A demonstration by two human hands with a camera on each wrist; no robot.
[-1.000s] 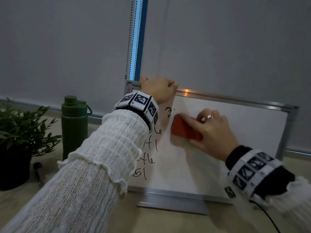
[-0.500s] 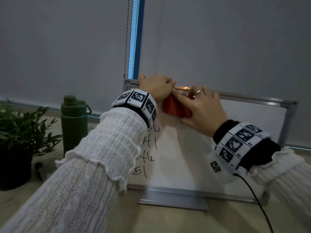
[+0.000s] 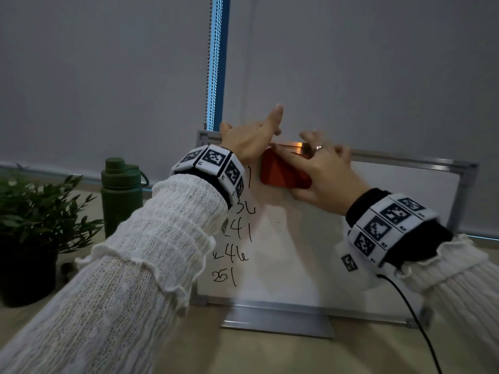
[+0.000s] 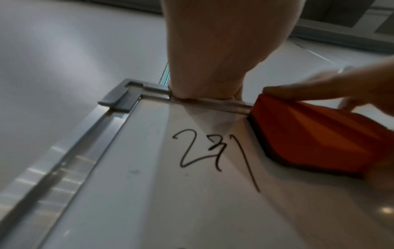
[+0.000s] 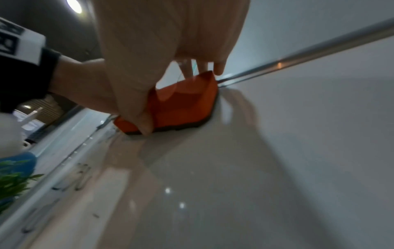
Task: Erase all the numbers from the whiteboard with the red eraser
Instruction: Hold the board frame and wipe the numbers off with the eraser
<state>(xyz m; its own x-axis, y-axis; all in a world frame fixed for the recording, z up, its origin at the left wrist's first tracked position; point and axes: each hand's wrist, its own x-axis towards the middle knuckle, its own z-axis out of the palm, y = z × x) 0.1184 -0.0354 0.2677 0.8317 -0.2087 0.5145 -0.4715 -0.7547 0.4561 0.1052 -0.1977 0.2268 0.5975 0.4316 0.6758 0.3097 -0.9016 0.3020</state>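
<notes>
A white whiteboard [image 3: 378, 252] in a metal frame stands upright on the table. A column of black handwritten numbers [image 3: 237, 233] runs down its left side, and the top one [image 4: 209, 151] shows in the left wrist view. My right hand [image 3: 326, 171] grips the red eraser [image 3: 280, 171] and presses it flat on the board just under the top frame, right of the top number. The eraser [image 4: 315, 134] stands close to that number's last stroke. My left hand [image 3: 251, 141] holds the board's top edge near the left corner, index finger raised.
A green bottle [image 3: 121, 193] and a potted plant [image 3: 32, 211] stand left of the board. A small dark object [image 3: 66, 268] lies by the pot. The board's metal foot [image 3: 278, 319] rests on the table in front, and a black cable [image 3: 413, 319] hangs from my right wrist.
My right hand slid the eraser from the board's middle up to the top frame, and the small mark there is gone. My left index finger lifted off the top edge.
</notes>
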